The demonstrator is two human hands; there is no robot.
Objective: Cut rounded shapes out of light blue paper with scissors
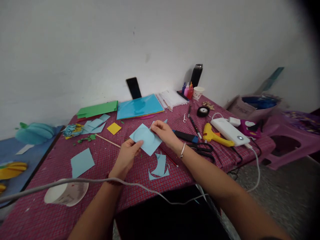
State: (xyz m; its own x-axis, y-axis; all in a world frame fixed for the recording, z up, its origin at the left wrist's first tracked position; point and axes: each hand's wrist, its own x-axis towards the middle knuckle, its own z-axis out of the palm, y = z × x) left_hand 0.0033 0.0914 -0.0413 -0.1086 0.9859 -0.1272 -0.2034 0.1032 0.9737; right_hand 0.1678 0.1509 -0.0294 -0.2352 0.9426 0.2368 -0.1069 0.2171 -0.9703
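Observation:
A light blue paper square with a circle marked on it is held over the red checked table. My left hand pinches its lower left edge with thumb on top. My right hand grips its upper right corner, fingers closed on the paper. Light blue paper offcuts lie just below the square. Black-handled scissors rest to the right of my right wrist.
A yellow glue gun, a white power bank and tape roll lie at the right. Coloured paper sheets, a phone, bottles and a cup stand at the back. A white cable crosses the front.

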